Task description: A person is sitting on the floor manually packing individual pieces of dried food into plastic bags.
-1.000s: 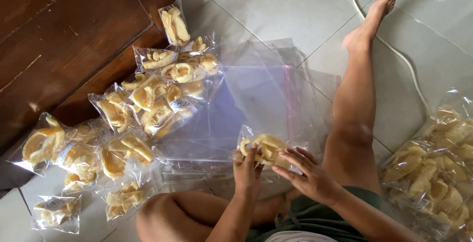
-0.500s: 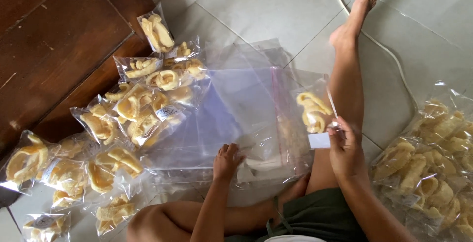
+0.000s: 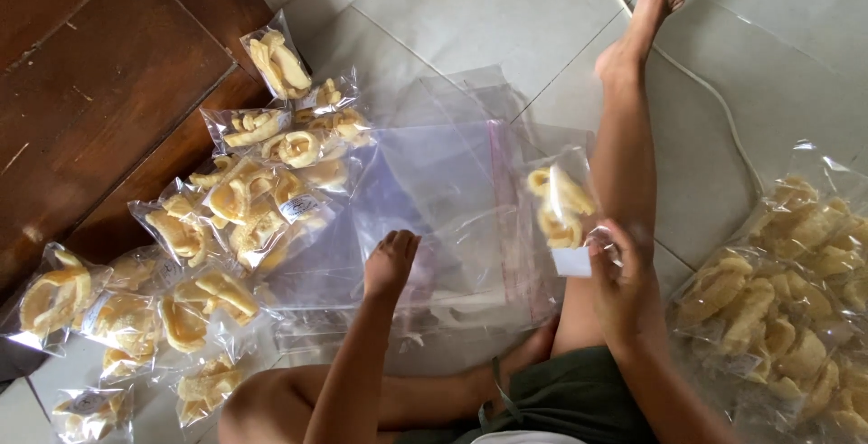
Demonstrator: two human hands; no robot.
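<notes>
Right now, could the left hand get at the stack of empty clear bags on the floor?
Probably yes: the left hand already rests on the stack of empty clear bags, with nothing lying over them there.

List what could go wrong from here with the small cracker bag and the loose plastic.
1. The right hand pinches the small cracker bag only at a bottom corner, so it may slip or tip and drop.
2. The left hand presses on a slippery stack of empty clear bags; sheets may slide or crease.
3. The white cord runs beside the outstretched leg and might snag.
</notes>
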